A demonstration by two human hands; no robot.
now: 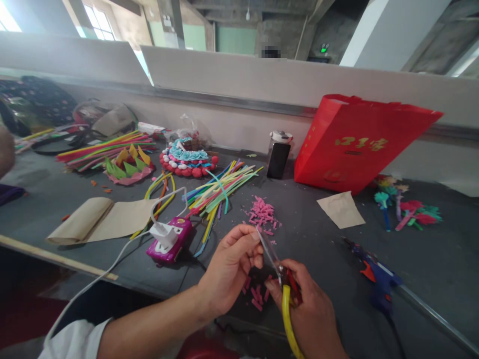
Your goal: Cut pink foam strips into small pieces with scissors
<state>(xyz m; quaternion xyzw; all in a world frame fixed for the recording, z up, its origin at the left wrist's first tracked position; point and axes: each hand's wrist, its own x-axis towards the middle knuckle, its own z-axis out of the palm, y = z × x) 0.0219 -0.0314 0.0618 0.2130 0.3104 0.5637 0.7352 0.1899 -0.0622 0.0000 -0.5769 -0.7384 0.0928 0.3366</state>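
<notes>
My right hand point(312, 309) grips a pair of scissors point(270, 252) with red and yellow handles, its blades pointing up and to the left. My left hand point(234, 262) is closed in a pinch right at the blade tips. Whatever sits between its thumb and fingers is too small to name. Just beyond the fingertips lies a heap of short pink cut pieces point(262, 212). More pink pieces point(257, 297) lie below, between my two hands.
A purple power socket point(170, 249) with a white cable stands left of my hands, beside a brown paper roll point(80, 222) and coloured strips point(224, 187). To the right lie a glue gun point(377, 279) and a paper scrap point(342, 209). A red bag point(359, 144) and phone point(279, 159) stand behind.
</notes>
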